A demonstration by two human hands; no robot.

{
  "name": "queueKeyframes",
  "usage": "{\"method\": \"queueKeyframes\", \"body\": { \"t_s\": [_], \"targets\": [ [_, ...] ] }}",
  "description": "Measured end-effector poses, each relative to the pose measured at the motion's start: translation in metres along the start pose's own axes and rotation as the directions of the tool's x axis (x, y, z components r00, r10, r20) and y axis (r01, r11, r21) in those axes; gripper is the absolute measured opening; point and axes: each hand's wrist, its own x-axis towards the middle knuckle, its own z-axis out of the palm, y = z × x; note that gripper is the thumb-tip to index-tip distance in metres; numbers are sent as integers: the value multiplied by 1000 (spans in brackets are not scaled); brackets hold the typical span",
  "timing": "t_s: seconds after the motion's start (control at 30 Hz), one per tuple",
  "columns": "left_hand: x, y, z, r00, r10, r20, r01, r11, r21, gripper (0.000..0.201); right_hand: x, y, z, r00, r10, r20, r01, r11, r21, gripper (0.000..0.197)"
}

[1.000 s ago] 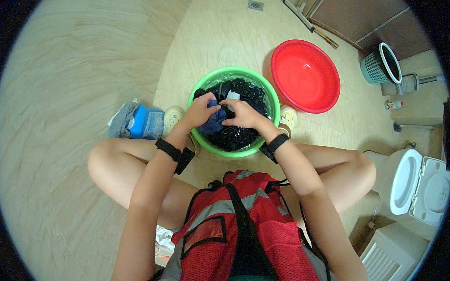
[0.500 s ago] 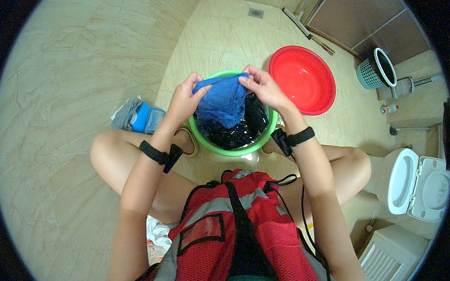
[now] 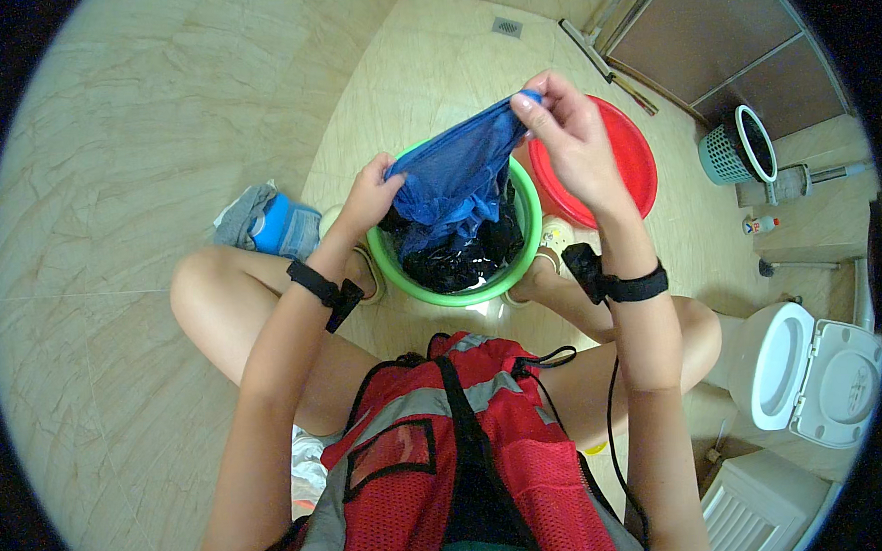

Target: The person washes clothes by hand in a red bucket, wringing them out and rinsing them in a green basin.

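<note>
A wet blue garment (image 3: 457, 178) hangs stretched between my two hands above a green basin (image 3: 390, 268) that holds dark wet laundry (image 3: 465, 260). My left hand (image 3: 370, 195) grips the garment's left edge at the basin's left rim. My right hand (image 3: 572, 140) pinches its upper right corner, raised higher, in front of a red basin (image 3: 636, 162). Both wrists wear black straps.
The red basin sits on the tiled floor right of the green one. A blue bottle with a grey cloth (image 3: 269, 223) lies to the left. A green waste basket (image 3: 738, 149), a toilet brush and a small bottle stand at the right wall. A white toilet (image 3: 814, 379) stands at lower right.
My hands went from kneading laundry down in the green basin to lifting the blue garment out. They have moved up and apart, spreading the garment above the basin.
</note>
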Motion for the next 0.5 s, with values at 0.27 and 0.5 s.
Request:
{"method": "queueKeyframes", "body": {
  "t_s": [0.27, 0.5],
  "targets": [
    [-7, 56, -3, 996, -86, 17, 88, 957, -276, 17, -1, 11, -8, 989, 124, -76, -126, 992, -13, 17],
    [-17, -52, 60, 962, -59, 266, 11, 984, 176, 27, -48, 153, 28, 916, 398, -50, -369, 785, -498, 32]
  ]
}}
